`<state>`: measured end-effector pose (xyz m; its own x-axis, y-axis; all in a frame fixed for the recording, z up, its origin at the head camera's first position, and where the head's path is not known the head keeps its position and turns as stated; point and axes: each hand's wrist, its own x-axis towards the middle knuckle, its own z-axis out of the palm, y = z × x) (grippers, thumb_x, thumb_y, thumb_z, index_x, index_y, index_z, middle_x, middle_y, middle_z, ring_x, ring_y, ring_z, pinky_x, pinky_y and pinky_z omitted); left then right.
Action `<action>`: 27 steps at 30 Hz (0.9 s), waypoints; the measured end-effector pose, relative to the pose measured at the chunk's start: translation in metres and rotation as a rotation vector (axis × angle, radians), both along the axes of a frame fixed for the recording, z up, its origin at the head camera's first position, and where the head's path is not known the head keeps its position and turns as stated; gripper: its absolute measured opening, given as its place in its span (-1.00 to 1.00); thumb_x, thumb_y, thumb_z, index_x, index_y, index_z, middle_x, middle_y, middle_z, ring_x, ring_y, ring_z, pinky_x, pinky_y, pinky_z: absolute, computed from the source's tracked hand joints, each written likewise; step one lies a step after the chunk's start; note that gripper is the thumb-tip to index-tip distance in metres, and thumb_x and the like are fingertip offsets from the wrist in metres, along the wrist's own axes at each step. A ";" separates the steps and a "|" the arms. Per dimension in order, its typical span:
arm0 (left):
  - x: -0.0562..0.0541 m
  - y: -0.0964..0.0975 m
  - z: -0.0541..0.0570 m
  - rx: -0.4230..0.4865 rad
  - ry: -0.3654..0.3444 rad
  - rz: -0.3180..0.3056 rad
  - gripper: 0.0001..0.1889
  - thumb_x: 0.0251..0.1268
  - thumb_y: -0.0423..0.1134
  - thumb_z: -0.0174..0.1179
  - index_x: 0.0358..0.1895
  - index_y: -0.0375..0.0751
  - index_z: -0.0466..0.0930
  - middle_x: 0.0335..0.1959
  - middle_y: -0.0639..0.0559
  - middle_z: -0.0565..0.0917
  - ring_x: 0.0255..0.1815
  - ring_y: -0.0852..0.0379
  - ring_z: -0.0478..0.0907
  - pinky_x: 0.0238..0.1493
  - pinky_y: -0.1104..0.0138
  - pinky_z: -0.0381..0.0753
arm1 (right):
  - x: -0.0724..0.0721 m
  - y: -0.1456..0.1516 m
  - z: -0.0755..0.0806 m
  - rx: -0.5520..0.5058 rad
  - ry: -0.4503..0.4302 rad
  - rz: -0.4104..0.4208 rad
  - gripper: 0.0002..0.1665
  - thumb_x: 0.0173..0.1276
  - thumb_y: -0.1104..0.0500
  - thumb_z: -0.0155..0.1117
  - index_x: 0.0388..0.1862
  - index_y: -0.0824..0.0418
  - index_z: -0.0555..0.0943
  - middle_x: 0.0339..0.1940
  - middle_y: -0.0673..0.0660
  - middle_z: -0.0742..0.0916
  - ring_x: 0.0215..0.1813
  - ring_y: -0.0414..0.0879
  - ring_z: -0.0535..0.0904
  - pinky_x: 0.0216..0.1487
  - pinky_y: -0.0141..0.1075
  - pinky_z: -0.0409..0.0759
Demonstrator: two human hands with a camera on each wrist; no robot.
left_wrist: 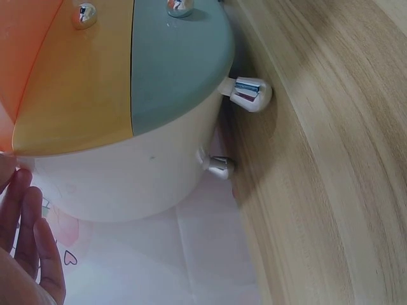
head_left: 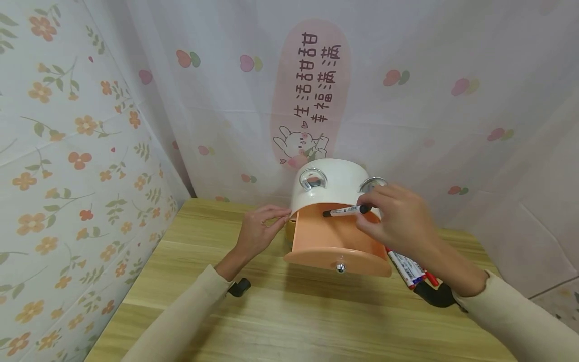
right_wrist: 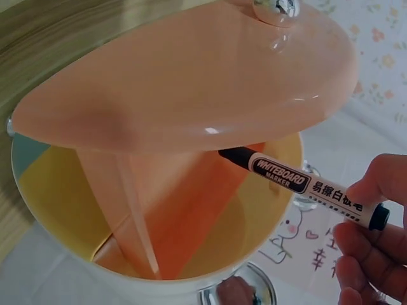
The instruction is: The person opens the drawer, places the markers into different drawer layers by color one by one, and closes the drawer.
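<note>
Whiteboard marker point(head_left: 346, 211): located above the opened peach drawer point(head_left: 336, 234) of the white cabinet point(head_left: 334, 173), with one dark end directed inward. We find it gripped near its other end between the thumb and fingers of the right hand point(head_left: 402, 216); this hold probably serves to keep most of the barrel clear of the fingers and the hand outside the drawer walls.

The left hand point(head_left: 255, 229) rests its fingertips at the cabinet's left front edge, beside the drawer wall. We judge this contact to be a steadying one. Whether thumb and forefinger pinch the edge or merely touch it, we cannot tell; the left wrist view cuts the thumb off at its border.

Further markers point(head_left: 404, 271) lie on the table point(head_left: 253, 327) to the right of the drawer. The right forearm crosses them in the head view, so we cannot count them reliably.

Below the drawer, a mustard front point(left_wrist: 76, 82) and a teal front point(left_wrist: 178, 70) show clearly only from the left wrist. From the right wrist, the peach front panel blocks most of the drawer's interior.
</note>
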<state>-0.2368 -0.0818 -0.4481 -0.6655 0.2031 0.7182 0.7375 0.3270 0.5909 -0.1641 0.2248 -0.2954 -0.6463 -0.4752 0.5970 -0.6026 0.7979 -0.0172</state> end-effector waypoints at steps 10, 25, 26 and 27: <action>0.001 0.001 0.001 -0.024 0.005 0.017 -0.84 0.37 -0.42 0.53 -0.03 -0.32 0.91 -0.10 -0.11 0.88 -0.11 -0.04 0.86 -0.19 0.08 0.85 | -0.007 -0.015 0.006 0.064 0.017 0.047 -0.85 0.20 0.19 0.59 -0.27 0.18 0.80 -0.33 0.04 0.79 -0.24 -0.01 0.62 -0.38 -0.17 0.62; 0.001 0.001 0.001 -0.008 -0.010 0.008 -0.83 0.35 -0.43 0.54 -0.04 -0.32 0.91 -0.11 -0.11 0.88 -0.11 -0.08 0.85 -0.17 -0.07 0.84 | -0.010 -0.027 0.013 0.159 -0.071 0.022 -0.83 0.22 0.14 0.63 -0.28 0.17 0.81 -0.37 0.03 0.77 -0.28 0.00 0.58 -0.40 -0.18 0.57; 0.001 0.001 0.001 -0.008 -0.006 0.009 -0.83 0.35 -0.43 0.54 -0.04 -0.32 0.91 -0.11 -0.12 0.88 -0.11 -0.08 0.85 -0.17 -0.07 0.84 | -0.010 -0.026 0.013 0.171 -0.076 0.016 -0.83 0.22 0.13 0.63 -0.29 0.17 0.81 -0.38 0.03 0.77 -0.28 0.00 0.59 -0.41 -0.18 0.57; 0.001 0.001 0.001 -0.007 -0.002 0.009 -0.83 0.35 -0.43 0.54 -0.04 -0.33 0.91 -0.11 -0.12 0.88 -0.11 -0.08 0.85 -0.18 -0.06 0.84 | -0.009 -0.026 0.012 0.185 -0.081 0.012 -0.82 0.21 0.13 0.64 -0.30 0.17 0.81 -0.39 0.02 0.76 -0.28 0.01 0.59 -0.43 -0.18 0.58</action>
